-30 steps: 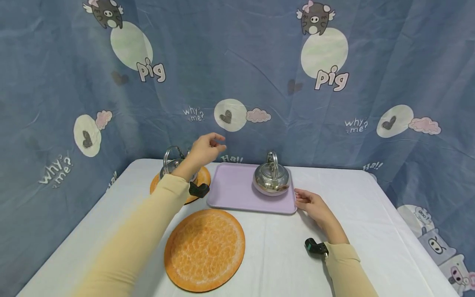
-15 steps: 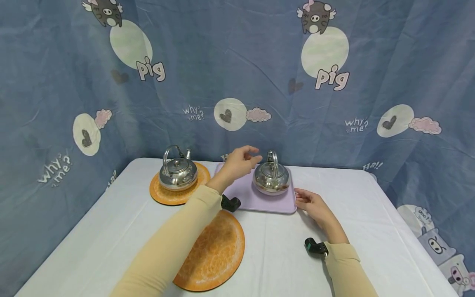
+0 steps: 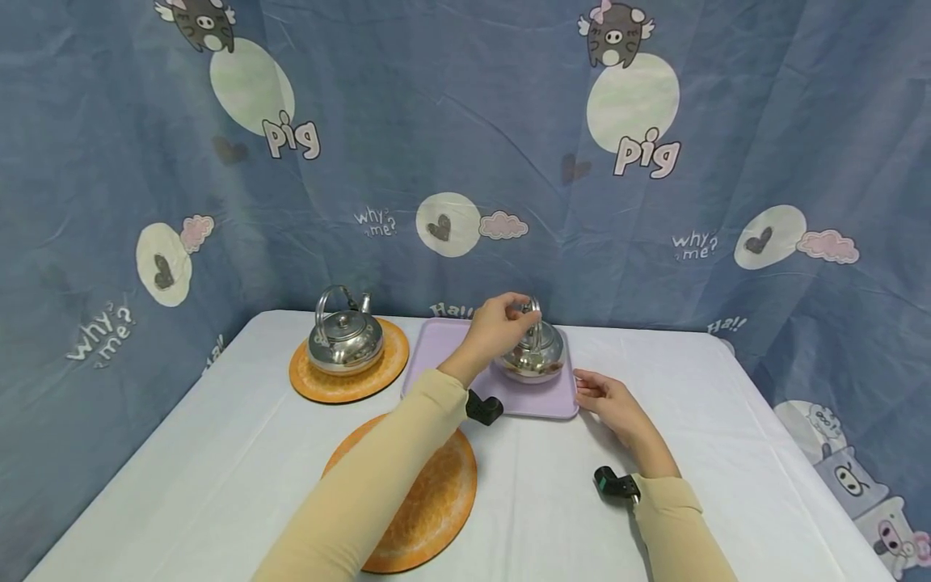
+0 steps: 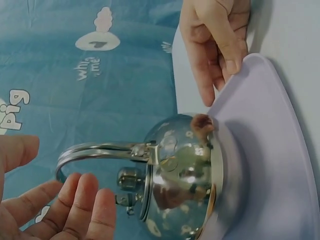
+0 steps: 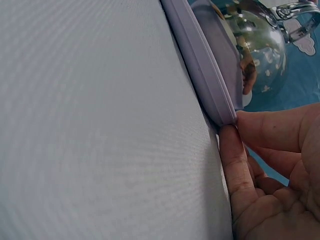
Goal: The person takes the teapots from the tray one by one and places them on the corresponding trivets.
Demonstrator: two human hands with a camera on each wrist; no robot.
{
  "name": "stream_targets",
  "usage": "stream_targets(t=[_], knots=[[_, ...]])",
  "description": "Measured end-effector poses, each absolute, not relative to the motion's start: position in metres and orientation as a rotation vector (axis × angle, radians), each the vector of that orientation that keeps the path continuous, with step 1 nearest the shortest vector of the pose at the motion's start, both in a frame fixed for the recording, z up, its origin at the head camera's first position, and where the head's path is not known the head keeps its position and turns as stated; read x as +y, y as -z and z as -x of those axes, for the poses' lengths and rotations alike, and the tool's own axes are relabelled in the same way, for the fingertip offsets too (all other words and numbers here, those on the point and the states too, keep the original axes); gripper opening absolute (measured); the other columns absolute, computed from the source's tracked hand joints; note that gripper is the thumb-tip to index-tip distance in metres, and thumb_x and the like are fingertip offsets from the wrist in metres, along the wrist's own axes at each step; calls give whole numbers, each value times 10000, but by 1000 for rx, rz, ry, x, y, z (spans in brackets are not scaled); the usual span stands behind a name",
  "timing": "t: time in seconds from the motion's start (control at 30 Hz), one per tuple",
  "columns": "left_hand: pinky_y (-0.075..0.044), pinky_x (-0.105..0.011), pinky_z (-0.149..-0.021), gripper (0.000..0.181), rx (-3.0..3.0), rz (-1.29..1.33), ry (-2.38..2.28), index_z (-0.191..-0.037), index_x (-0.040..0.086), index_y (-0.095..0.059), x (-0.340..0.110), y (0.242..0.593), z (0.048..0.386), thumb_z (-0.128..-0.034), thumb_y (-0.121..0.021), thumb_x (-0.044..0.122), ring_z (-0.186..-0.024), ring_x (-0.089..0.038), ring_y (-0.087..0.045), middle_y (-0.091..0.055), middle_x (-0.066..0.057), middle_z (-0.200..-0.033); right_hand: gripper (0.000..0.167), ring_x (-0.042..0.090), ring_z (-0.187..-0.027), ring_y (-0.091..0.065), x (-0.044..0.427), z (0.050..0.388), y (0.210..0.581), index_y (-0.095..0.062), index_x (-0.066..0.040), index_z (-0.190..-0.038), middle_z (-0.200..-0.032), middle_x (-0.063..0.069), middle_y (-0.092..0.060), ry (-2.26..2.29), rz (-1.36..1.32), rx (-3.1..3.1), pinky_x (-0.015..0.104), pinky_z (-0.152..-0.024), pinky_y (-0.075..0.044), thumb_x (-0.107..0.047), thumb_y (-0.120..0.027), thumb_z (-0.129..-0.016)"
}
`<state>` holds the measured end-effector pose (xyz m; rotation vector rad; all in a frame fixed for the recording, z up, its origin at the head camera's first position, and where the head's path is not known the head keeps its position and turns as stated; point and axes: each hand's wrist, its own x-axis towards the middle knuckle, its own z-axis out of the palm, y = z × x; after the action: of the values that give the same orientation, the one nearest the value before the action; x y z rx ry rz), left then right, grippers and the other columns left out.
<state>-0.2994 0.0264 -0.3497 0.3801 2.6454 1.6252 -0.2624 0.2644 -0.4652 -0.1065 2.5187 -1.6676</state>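
Note:
On a light purple tray (image 3: pixel 451 339) stands a shiny metal kettle (image 3: pixel 534 364) with an arched handle (image 4: pixel 100 151). My left hand (image 3: pixel 498 327) is at the top of that handle; in the left wrist view the thumb and fingers are spread apart around it, not closed. My right hand (image 3: pixel 611 408) pinches the tray's near right corner between thumb and fingertips, as the right wrist view shows. Further left, a second metal kettle (image 3: pixel 345 343) sits on a round orange mat (image 3: pixel 338 391).
Another round orange mat (image 3: pixel 432 509) lies in front of the tray, partly hidden under my left forearm. White cloth covers the table (image 3: pixel 669 364). Behind it hangs a blue curtain (image 3: pixel 364 162) printed with pigs.
My left hand has travelled right, from above the left kettle and its mat to the handle of the kettle on the tray. My right hand stays at the tray corner.

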Motion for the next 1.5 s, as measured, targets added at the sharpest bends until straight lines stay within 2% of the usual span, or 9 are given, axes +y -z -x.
stream_targets(t=[0.17, 0.27, 0.4, 0.63, 0.87, 1.07, 1.2, 1.4, 1.5], knots=[[-607, -268, -631, 480, 2679, -319, -1634, -1501, 100, -612, 33, 353, 301, -1069, -697, 292, -824, -254, -735, -730, -124, -1172, 573, 280, -1257, -605, 264, 263, 465, -457, 96, -1572, -1467, 308, -561, 1656, 92, 2524, 129, -906, -496, -18, -639, -1040], [-557, -241, -608, 476, 2717, -290, -1631, -1498, 90, -614, 36, 356, 304, -1068, -698, 276, -772, -196, -677, -729, -108, -1093, 576, 240, -1218, -613, 265, 262, 465, -470, 94, -1564, -1435, 288, -579, 1666, 112, 2522, 161, -932, -503, -29, -651, -1032], [-572, -292, -710, 478, 2767, -252, -1639, -1489, 63, -618, 41, 358, 306, -1065, -698, 269, -819, -186, -665, -748, -104, -1023, 576, 218, -1175, -628, 265, 262, 464, -479, 115, -1546, -1391, 283, -603, 1671, 150, 2535, 184, -933, -513, -38, -665, -1022], [-621, -446, -975, 473, 2771, -163, -1689, -1481, 47, -626, 50, 358, 306, -1071, -683, 275, -1115, -305, -733, -780, -132, -1157, 576, 288, -1274, -598, 262, 263, 465, -457, 81, -1579, -1480, 299, -560, 1654, 74, 2519, 116, -910, -483, -18, -633, -1040], [-594, -424, -1054, 440, 2779, -56, -1711, -1452, 43, -655, 57, 354, 308, -1053, -705, 222, -1156, -284, -717, -778, -97, -1153, 575, 351, -1291, -600, 262, 263, 465, -452, 107, -1569, -1461, 319, -561, 1667, 116, 2526, 88, -870, -480, 0, -637, -1035], [-583, -418, -1085, 447, 2770, -35, -1690, -1469, 41, -643, 60, 349, 309, -1054, -700, 198, -1173, -277, -718, -781, -96, -1152, 572, 307, -1280, -602, 263, 265, 465, -456, 98, -1571, -1463, 308, -564, 1648, 119, 2539, 92, -903, -478, 0, -634, -1036], [-598, -410, -1035, 456, 2737, -77, -1681, -1490, 40, -625, 60, 345, 309, -1059, -677, 178, -1102, -252, -714, -770, -99, -1110, 573, 314, -1283, -601, 264, 264, 461, -457, 94, -1573, -1464, 310, -563, 1659, 112, 2540, 81, -892, -475, 3, -634, -1036], [-640, -343, -811, 451, 2635, -53, -1705, -1488, 59, -629, 59, 344, 307, -1051, -693, 150, -862, -198, -740, -755, -93, -1056, 574, 365, -1301, -582, 266, 262, 464, -437, 119, -1571, -1468, 332, -548, 1660, 109, 2520, 75, -855, -474, 8, -625, -1040], [-660, -331, -768, 453, 2612, -39, -1703, -1487, 66, -629, 58, 344, 307, -1049, -704, 152, -834, -224, -777, -746, -97, -1052, 576, 367, -1304, -582, 266, 262, 464, -433, 123, -1571, -1471, 337, -547, 1666, 118, 2518, 76, -857, -475, 4, -624, -1041]])
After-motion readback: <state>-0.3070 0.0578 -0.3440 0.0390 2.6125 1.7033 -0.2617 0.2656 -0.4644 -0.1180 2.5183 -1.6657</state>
